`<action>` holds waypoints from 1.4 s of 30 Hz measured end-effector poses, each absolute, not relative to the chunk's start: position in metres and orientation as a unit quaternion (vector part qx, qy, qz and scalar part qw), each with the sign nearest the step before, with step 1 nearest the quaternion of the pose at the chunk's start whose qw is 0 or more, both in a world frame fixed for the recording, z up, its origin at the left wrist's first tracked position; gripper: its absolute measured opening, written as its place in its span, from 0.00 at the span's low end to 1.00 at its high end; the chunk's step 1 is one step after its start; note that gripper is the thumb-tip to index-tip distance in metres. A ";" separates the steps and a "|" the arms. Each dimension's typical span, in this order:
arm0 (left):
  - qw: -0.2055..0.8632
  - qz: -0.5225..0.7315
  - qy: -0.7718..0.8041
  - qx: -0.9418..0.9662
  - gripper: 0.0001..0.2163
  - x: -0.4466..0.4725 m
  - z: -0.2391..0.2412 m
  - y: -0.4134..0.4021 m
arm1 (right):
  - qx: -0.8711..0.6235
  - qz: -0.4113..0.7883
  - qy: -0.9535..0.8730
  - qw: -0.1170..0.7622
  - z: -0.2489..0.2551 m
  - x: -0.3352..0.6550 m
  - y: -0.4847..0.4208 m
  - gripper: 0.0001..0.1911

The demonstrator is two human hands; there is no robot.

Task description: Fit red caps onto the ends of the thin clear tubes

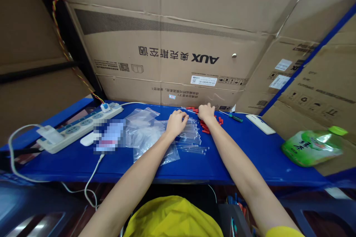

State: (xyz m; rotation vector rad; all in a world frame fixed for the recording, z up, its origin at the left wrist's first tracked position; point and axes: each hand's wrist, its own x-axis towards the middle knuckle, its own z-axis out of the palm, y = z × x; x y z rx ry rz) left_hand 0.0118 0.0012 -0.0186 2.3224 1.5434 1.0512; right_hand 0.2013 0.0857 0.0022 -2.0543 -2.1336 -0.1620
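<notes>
Over the far end of a row of clear thin tubes (191,132) is my left hand (177,123), its fingers curled. Whatever lies between those fingertips is too small to make out. My right hand (206,112) reaches to the back of the blue table, fingers bent downward among small red caps (205,127); its fingertips are partly hidden. A few more red pieces lie between the two hands, beside a thin pale stick. Clear plastic bags (147,133) lie to the left of the tubes, partly under my left forearm.
A power strip (83,124) with plugs and a blurred-out phone (111,136) on a cable lie left. A green-handled screwdriver (235,117), a white flat device (260,124) and a green bottle (311,147) are right. Cardboard (178,63) walls the back.
</notes>
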 end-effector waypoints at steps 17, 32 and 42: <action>0.071 0.452 0.488 0.743 0.16 0.013 -0.008 -0.007 | -0.443 0.028 -0.792 0.419 0.021 0.203 0.017 0.11; 0.423 0.639 0.283 0.577 0.20 0.025 -0.013 0.011 | -0.434 -0.023 -0.838 0.329 0.002 0.198 -0.014 0.21; 0.075 0.356 0.422 0.830 0.06 0.002 -0.013 0.004 | -0.484 -0.142 -0.834 0.225 0.005 0.207 -0.018 0.17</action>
